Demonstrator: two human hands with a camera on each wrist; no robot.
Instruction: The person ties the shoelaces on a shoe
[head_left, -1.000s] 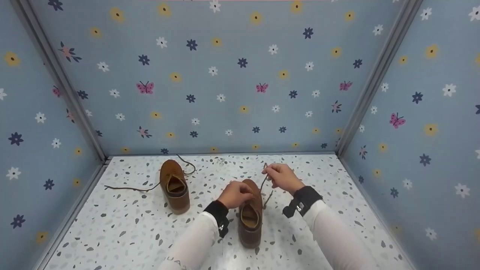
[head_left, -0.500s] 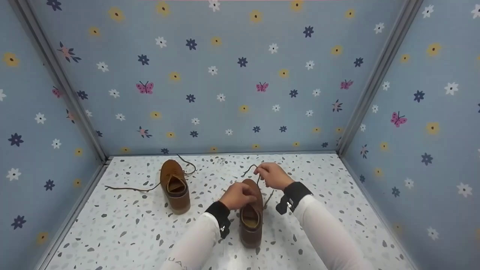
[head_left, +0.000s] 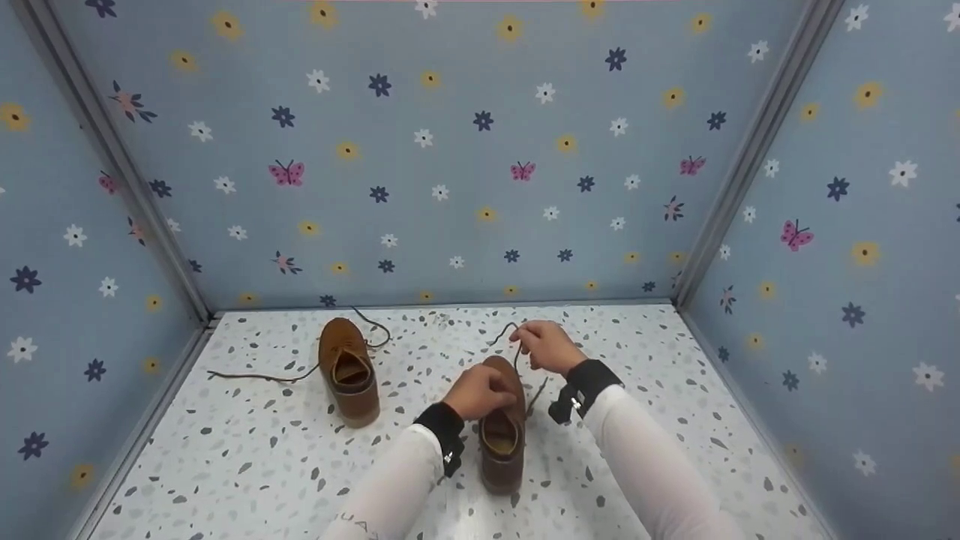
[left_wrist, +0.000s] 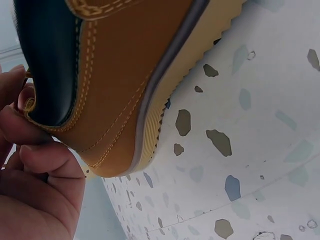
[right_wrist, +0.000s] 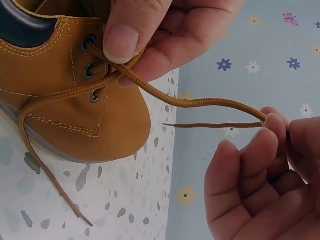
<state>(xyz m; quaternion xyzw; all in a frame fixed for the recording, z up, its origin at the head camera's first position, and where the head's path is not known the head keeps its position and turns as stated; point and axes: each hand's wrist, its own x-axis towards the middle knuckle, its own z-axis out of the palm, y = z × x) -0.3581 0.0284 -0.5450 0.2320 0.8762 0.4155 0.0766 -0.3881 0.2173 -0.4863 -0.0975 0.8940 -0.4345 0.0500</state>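
A tan shoe [head_left: 502,474] stands on the speckled surface in front of me, its dark inner collar visible in the left wrist view. My left hand [head_left: 480,391] is over its lacing; in the right wrist view the thumb and finger pinch the brown shoelace [right_wrist: 200,103] where two strands cross beside the eyelets. Farther right and slightly raised, my right hand [head_left: 550,346] pinches one strand between thumb and fingers, and its free tip sticks out past them. The other lace end [right_wrist: 47,172] hangs down along the shoe's side to the surface.
A second tan shoe [head_left: 341,337] stands to the left, its laces [head_left: 262,377] loose and spread to both sides. Blue flowered panels [head_left: 450,165] rise at the back and both sides of the speckled white surface [head_left: 247,450].
My right hand has shifted a little left, and the free end of its lace now points left above the shoe toe. The left hand stays almost in place on the lacing.
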